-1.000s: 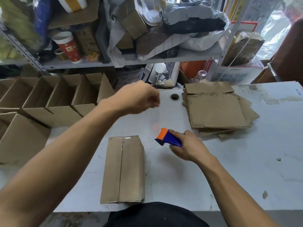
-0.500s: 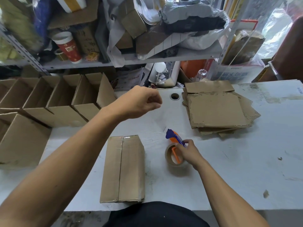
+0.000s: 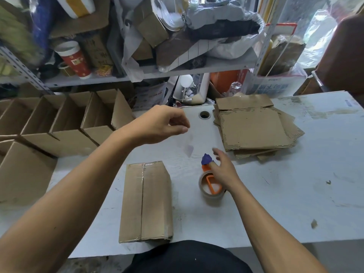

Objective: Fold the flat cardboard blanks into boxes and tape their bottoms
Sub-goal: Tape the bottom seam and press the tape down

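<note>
Right hand (image 3: 222, 170) apparently released tape dispenser (image 3: 210, 182).

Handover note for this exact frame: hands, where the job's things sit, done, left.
Left hand: raised over the table, fingers loosely curled, holding nothing.
Right hand: open, fingers spread over the tape dispenser, which sits on the table; no grip visible.
Taped box: lies near the front edge, seam up, tape along it.
Flat blanks: stacked far right.
Finished boxes: in a row on the left.
Done: this box's bottom looks taped.
Left: move it aside, fold and tape the remaining blanks.
</note>
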